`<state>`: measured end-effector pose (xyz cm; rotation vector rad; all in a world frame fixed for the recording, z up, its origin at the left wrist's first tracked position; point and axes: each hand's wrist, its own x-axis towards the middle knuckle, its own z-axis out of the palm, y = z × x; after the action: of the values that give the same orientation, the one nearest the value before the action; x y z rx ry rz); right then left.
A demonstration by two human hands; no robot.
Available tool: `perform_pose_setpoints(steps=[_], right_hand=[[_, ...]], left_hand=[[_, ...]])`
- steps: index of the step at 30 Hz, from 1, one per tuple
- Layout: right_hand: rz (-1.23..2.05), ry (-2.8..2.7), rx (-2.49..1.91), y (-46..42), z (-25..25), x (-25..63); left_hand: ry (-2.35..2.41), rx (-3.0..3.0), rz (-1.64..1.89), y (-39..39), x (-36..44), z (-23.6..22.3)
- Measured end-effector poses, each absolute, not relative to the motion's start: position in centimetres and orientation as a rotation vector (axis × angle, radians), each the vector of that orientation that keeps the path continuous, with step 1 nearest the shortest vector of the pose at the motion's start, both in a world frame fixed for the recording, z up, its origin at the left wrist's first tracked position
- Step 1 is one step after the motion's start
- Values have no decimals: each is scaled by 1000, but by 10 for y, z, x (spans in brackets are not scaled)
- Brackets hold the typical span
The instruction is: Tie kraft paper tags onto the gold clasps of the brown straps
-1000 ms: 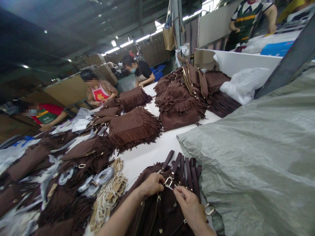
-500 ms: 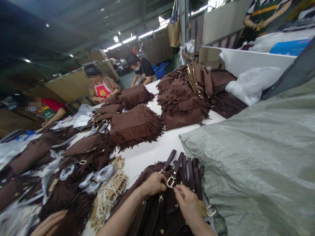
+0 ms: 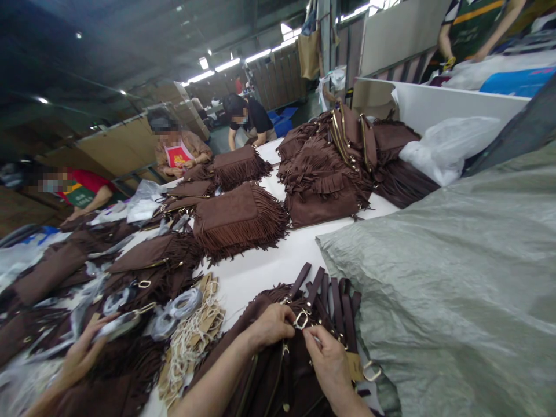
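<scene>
Low in the head view, brown leather bags (image 3: pixel 243 336) with zippers and fringe are stacked close to me. My left hand (image 3: pixel 274 325) is closed, pinching the left edge of a gold metal clasp (image 3: pixel 301 319) on the top bag. Beside it, my right hand (image 3: pixel 328 354) is closed just below and right of the clasp; whatever sits between its thumb and fingertips is too small to make out. Several brown straps (image 3: pixel 316 288) stick up behind my hands. A tan tag (image 3: pixel 354 366) and another metal clasp (image 3: pixel 372 371) lie right of my right hand.
Tan tags with white strings (image 3: pixel 195 341) lie to my left. There another person's hand (image 3: pixel 84 350) holds a plastic-wrapped strap (image 3: pixel 124 323). Fringed bags (image 3: pixel 234 217) are piled across the white table (image 3: pixel 237 277). A grey-green plastic sheet (image 3: pixel 456 278) covers the right side. Several co-workers stand beyond.
At left, the other person's hand has risen and now shows a plastic-wrapped strap with a clip. My right hand has shifted slightly left; my left hand stays at the clasp.
</scene>
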<state>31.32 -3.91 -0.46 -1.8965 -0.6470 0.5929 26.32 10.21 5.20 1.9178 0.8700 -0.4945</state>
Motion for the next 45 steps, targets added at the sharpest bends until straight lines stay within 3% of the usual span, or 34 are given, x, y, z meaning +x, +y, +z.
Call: perform_pose_setpoints(steps=[17,45], right_hand=[[645,-717,-2027,-36,-10,315],[771,-639,-1839,-42,-9,324]], left_hand=[[722,2136,-621,101,271,51],[967,2333,-499,78,267,40]])
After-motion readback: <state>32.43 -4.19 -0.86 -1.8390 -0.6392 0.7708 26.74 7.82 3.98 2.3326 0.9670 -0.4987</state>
